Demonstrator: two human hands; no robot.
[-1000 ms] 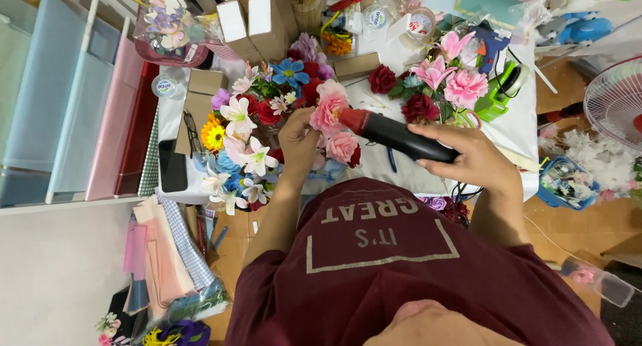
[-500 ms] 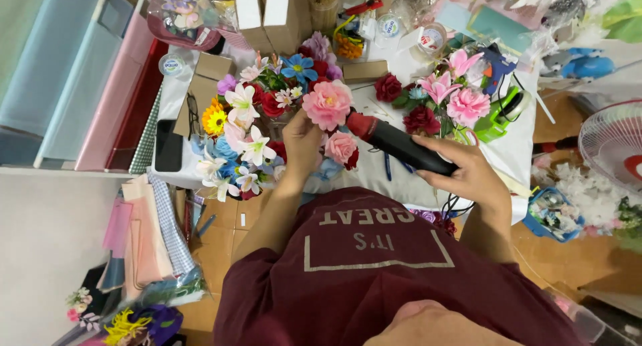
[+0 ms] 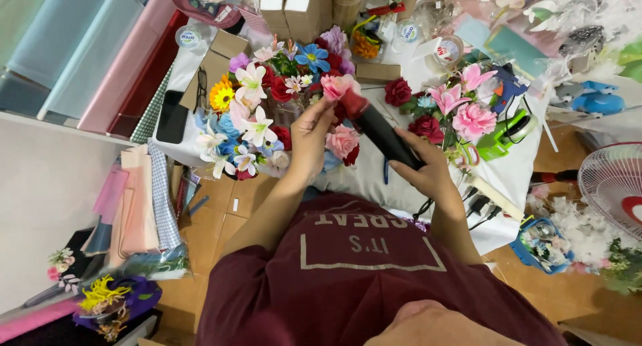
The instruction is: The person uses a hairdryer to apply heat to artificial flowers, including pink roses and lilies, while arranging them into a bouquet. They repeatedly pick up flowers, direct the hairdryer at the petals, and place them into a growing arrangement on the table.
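- Left hand (image 3: 313, 133) — fingers pinched shut on a pink flower (image 3: 336, 85), held above the table centre.
- Right hand (image 3: 422, 167) — wrapped closed around a black glue gun (image 3: 381, 133), its red tip touching the flower.
- White table (image 3: 374, 179) — crowded with artificial flowers (image 3: 247, 119); a fan (image 3: 612, 185) stands at right.

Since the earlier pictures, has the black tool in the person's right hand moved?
Yes. The black tool has swung up and left toward the pink flower in the left hand; its red tip now meets it, above the bouquet.
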